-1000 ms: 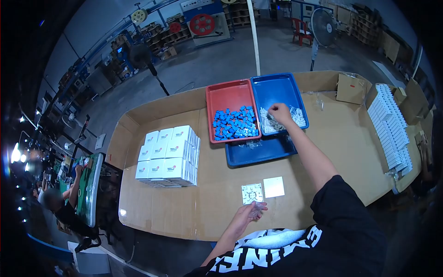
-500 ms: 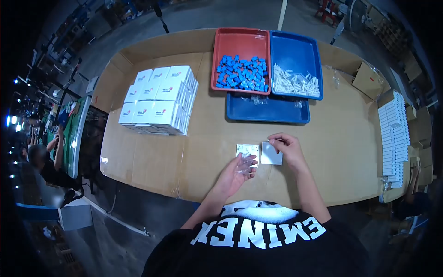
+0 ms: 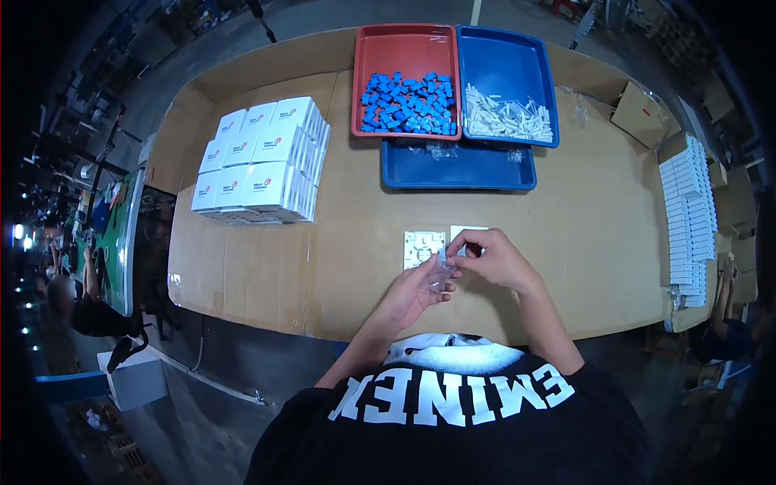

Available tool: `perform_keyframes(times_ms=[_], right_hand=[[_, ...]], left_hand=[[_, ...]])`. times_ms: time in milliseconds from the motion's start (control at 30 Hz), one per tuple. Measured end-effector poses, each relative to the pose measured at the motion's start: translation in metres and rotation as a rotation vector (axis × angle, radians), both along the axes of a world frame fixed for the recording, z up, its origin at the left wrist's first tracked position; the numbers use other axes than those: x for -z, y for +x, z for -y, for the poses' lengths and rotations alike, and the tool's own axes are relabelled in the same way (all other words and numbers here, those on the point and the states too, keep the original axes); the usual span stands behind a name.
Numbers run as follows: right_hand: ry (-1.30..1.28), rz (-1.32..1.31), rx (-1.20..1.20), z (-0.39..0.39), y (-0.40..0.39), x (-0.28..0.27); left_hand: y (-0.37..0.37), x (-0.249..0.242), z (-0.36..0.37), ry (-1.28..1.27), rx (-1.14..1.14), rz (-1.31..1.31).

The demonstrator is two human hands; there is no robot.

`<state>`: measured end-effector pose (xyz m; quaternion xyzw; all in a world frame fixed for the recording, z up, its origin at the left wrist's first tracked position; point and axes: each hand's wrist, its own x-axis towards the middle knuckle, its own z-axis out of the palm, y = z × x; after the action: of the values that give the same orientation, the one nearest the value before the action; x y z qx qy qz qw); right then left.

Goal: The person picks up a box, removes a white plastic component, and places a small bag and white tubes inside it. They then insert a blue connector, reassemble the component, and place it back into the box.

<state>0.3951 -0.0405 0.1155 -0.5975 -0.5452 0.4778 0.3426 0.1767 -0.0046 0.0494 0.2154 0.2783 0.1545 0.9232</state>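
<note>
The right hand (image 3: pixel 493 260) hides most of the white card (image 3: pixel 465 233).

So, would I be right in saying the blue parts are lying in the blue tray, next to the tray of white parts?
Not quite: the head view shows the blue parts lying in the red tray, not a blue one. They do sit next to the tray of white parts, which is the blue tray.
</note>
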Motion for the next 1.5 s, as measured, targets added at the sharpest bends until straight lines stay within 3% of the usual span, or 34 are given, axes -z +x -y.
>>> perform_keyframes(times_ms=[100, 300, 600, 700, 800, 900, 1167, 1233, 1300, 1433, 1500], right_hand=[[-0.015, 0.092, -0.102, -0.009, 0.002, -0.003], [0.207, -0.053, -0.288, -0.020, 0.006, 0.011], [-0.036, -0.154, -0.318, -0.023, 0.000, 0.009], [-0.261, -0.157, -0.511, -0.022, -0.010, 0.006], [-0.222, -0.110, -0.487, -0.029, 0.001, 0.013], [0.047, -0.132, -0.390, -0.044, 0.031, 0.024], [0.485, 0.498, 0.428, -0.158, 0.147, 0.023], [0.490, 0.520, 0.460, -0.187, 0.173, 0.036], [0.543, 0.764, 0.475, -0.202, 0.181, 0.037], [0.600, 0.979, 0.445, -0.217, 0.186, 0.047], [0.606, 0.992, 0.443, -0.222, 0.188, 0.051]], left_hand=[[-0.001, -0.002, -0.001, 0.012, 0.003, -0.002], [-0.002, -0.001, -0.002, -0.012, -0.018, 0.037], [0.000, 0.003, -0.003, -0.026, -0.028, 0.108], [0.003, 0.013, -0.001, 0.046, -0.008, 0.068], [0.003, 0.002, 0.000, 0.051, -0.017, 0.071], [0.000, 0.006, -0.004, 0.028, 0.008, 0.051], [-0.010, 0.015, 0.007, -0.024, 0.045, 0.015], [-0.011, 0.013, 0.007, -0.025, 0.052, 0.003], [-0.011, 0.012, 0.008, -0.018, 0.045, 0.004], [-0.016, 0.006, 0.007, -0.028, 0.002, 0.028], [-0.020, 0.009, 0.007, -0.021, -0.008, 0.042]])
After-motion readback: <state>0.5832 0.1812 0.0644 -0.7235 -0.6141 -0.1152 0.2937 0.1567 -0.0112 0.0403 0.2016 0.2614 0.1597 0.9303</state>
